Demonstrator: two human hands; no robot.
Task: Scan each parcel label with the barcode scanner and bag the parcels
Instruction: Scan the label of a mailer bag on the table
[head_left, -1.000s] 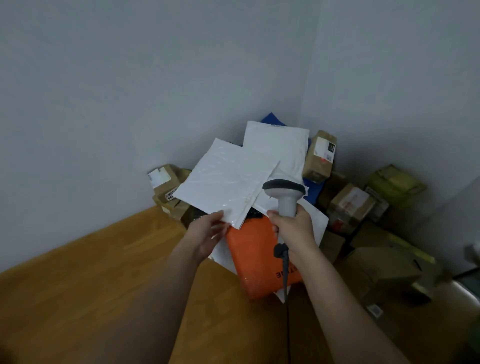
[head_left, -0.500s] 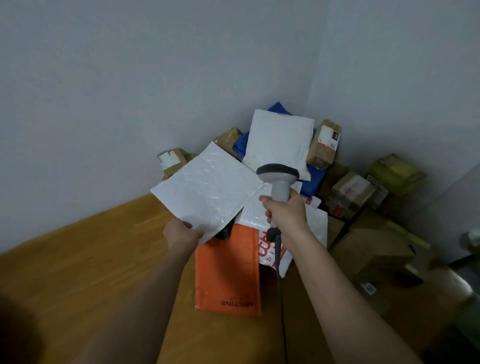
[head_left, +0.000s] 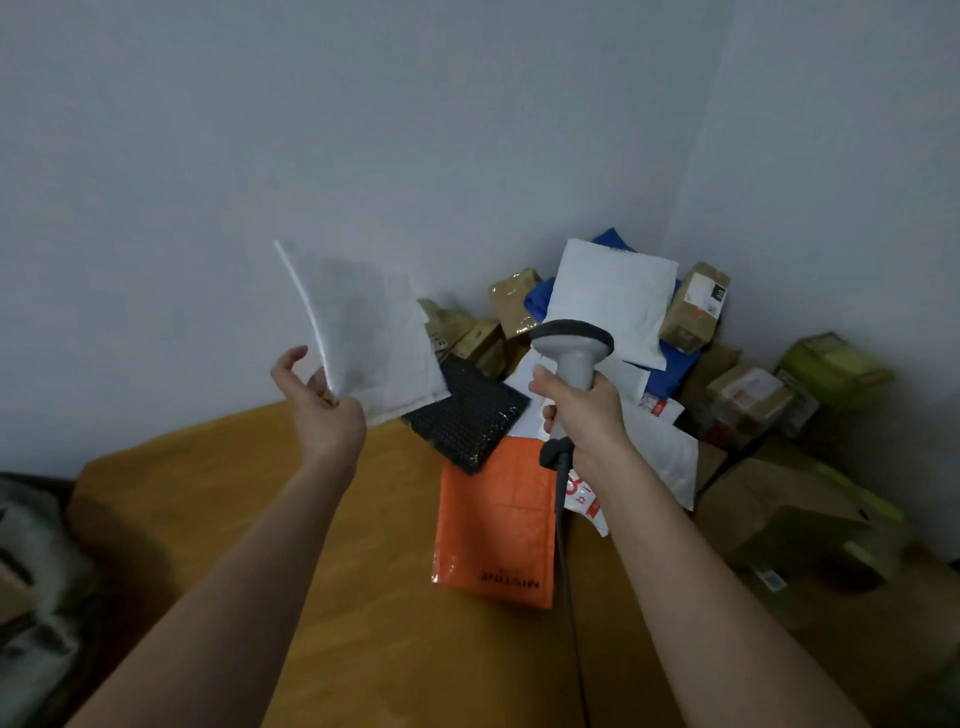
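Over wooden table (head_left: 260, 519), left hand (head_left: 319, 410) pinches white mailer (head_left: 374, 338); right hand (head_left: 582, 410) grips scanner (head_left: 571, 345).

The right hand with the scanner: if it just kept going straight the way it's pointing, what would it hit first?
Probably the white padded mailer leaning on the pile, right beyond the scanner in the right hand. Depth is unclear, so the flat white parcels under it might come first.

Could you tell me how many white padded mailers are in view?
3: one held up in the left hand, one propped against the wall corner, one lying under the right hand holding the scanner. More may be buried.
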